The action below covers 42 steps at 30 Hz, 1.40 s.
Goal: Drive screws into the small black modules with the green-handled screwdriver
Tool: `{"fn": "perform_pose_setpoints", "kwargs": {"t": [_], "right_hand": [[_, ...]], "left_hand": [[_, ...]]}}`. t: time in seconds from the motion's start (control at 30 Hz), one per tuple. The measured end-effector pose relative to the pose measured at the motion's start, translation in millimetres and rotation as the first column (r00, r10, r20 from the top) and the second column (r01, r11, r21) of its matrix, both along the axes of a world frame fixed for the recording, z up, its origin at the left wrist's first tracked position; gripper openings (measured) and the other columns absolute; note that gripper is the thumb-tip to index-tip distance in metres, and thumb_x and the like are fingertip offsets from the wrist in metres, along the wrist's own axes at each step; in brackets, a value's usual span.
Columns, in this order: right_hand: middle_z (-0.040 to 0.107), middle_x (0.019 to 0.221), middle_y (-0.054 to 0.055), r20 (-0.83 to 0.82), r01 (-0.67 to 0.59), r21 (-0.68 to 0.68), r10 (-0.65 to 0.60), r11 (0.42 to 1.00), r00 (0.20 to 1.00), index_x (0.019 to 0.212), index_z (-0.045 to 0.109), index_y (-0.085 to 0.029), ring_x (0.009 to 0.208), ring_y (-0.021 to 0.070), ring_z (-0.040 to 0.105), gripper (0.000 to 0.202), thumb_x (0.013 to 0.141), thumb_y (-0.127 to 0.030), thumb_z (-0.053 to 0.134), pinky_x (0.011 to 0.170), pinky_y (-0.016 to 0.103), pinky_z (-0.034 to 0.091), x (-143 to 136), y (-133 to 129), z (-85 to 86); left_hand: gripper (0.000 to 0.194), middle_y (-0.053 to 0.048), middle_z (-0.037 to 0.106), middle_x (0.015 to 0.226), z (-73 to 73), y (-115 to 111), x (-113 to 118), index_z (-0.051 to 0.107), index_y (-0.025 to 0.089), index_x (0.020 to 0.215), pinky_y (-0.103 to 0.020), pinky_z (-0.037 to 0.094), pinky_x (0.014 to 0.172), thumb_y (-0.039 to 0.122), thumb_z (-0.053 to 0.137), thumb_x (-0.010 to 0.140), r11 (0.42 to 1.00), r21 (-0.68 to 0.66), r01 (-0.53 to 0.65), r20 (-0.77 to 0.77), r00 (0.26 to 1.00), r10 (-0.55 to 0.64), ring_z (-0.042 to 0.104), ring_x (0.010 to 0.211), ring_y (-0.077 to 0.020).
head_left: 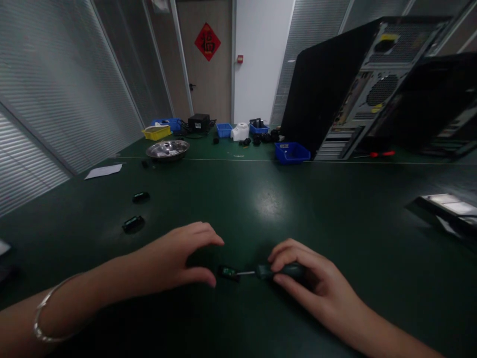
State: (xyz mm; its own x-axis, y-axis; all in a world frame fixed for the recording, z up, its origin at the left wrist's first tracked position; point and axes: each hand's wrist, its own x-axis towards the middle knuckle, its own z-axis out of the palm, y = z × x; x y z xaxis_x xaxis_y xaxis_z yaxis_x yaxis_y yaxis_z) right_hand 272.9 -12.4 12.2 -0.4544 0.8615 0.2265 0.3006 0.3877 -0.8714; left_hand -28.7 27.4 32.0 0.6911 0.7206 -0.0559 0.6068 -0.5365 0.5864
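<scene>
My right hand [305, 273] is closed around the dark green handle of a screwdriver [264, 271]. Its thin metal shaft points left, and the tip meets the right end of a small black casing with a green circuit board [228, 272] lying on the table. Just left of that casing, my left hand [197, 253] is open, thumb and fingers spread apart with nothing between them. Whether the tip sits in a screw is too small to tell. Two similar black pieces, one nearer [133, 223] and one farther [140, 197], lie on the left.
Across the green table [208, 199] stand a round metal dish [167, 150], a yellow bin [156, 133], a blue tray [292, 153] and a white rounded part [240, 132]. A tall black computer case [331, 84] rises at the back right. White paper [103, 171] lies left.
</scene>
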Motion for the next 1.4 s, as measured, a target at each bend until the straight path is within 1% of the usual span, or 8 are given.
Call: {"fn": "perform_pose_setpoints", "kwargs": {"t": [0.07,0.2,0.3,0.43,0.6,0.73,1.07,1.4], "right_hand": [[0.067,0.097,0.005,-0.025,0.007,0.006,-0.006,1.000,1.000,0.090,0.068,-0.021,0.093,0.0201,0.067,0.009,0.089,-0.014,0.063,0.082,0.032,0.053,0,-1,0.3],[0.066,0.097,0.005,-0.063,0.035,0.014,-0.034,0.999,0.997,0.091,0.068,-0.021,0.094,0.0208,0.066,0.009,0.088,-0.013,0.064,0.084,0.034,0.051,2,-2,-1.0],[0.066,0.100,0.005,-0.061,0.055,0.006,-0.055,0.998,0.997,0.096,0.068,-0.021,0.096,0.0214,0.065,0.012,0.086,-0.013,0.066,0.085,0.035,0.051,4,-2,-3.4],[0.064,0.105,0.005,-0.050,0.070,-0.025,-0.072,0.997,0.996,0.104,0.066,-0.022,0.101,0.0210,0.064,0.020,0.087,-0.014,0.065,0.088,0.034,0.050,5,-2,-5.2],[0.062,0.102,0.004,0.011,0.042,-0.040,-0.042,0.998,0.999,0.096,0.065,-0.024,0.097,0.0190,0.063,0.014,0.089,-0.013,0.059,0.083,0.031,0.049,5,2,-2.8],[0.063,0.099,0.002,0.028,0.058,-0.068,-0.057,0.996,0.998,0.091,0.064,-0.026,0.093,0.0181,0.065,0.014,0.088,-0.014,0.059,0.081,0.029,0.050,6,5,-3.7],[0.068,0.095,-0.003,0.069,0.044,-0.118,-0.036,0.992,0.997,0.089,0.067,-0.033,0.087,0.0156,0.069,0.024,0.081,-0.010,0.064,0.075,0.022,0.055,14,12,-11.1],[0.069,0.095,-0.001,0.062,0.024,-0.111,-0.017,0.994,0.998,0.090,0.068,-0.033,0.090,0.0167,0.070,0.026,0.081,-0.009,0.064,0.075,0.021,0.055,13,13,-14.6]], "left_hand": [[0.054,-0.006,0.064,0.111,-9.9,-6,11,0.059,0.037,0.120,-0.039,0.051,0.082,0.052,0.081,0.072,0.999,-0.035,0.002,0.021,1.000,-0.001,0.062,0.100,-0.0256],[0.021,-0.004,0.064,0.095,-21.8,-11,22,0.066,0.030,0.096,-0.035,0.048,0.070,0.033,0.078,0.079,0.999,-0.037,0.005,0.089,0.996,-0.001,0.061,0.086,-0.0225],[0.012,-0.003,0.062,0.093,-25.0,-17,28,0.065,0.025,0.094,-0.031,0.046,0.070,0.020,0.070,0.084,0.999,-0.033,-0.022,0.109,0.994,0.026,0.059,0.084,-0.0197],[0.012,-0.003,0.059,0.096,-27.5,-24,31,0.063,0.020,0.097,-0.031,0.045,0.075,0.014,0.063,0.087,0.998,-0.033,-0.046,0.117,0.992,0.050,0.057,0.088,-0.0191],[0.015,-0.004,0.058,0.102,-30.2,-24,27,0.061,0.021,0.102,-0.031,0.045,0.077,0.014,0.061,0.088,0.998,-0.066,-0.024,0.104,0.994,0.031,0.056,0.091,-0.0197],[0.022,-0.003,0.057,0.106,-30.8,-21,24,0.060,0.024,0.107,-0.031,0.046,0.080,0.012,0.059,0.089,0.995,-0.101,-0.008,0.115,0.993,0.019,0.056,0.095,-0.0191],[0.019,-0.004,0.059,0.105,-23.9,-15,23,0.063,0.022,0.105,-0.028,0.047,0.081,0.012,0.058,0.090,0.980,-0.198,0.006,0.137,0.990,0.022,0.058,0.094,-0.0182],[0.020,-0.003,0.059,0.104,-21.4,-13,23,0.063,0.022,0.104,-0.027,0.047,0.080,0.010,0.057,0.089,0.981,-0.196,-0.007,0.123,0.992,0.032,0.058,0.094,-0.0176]]}}
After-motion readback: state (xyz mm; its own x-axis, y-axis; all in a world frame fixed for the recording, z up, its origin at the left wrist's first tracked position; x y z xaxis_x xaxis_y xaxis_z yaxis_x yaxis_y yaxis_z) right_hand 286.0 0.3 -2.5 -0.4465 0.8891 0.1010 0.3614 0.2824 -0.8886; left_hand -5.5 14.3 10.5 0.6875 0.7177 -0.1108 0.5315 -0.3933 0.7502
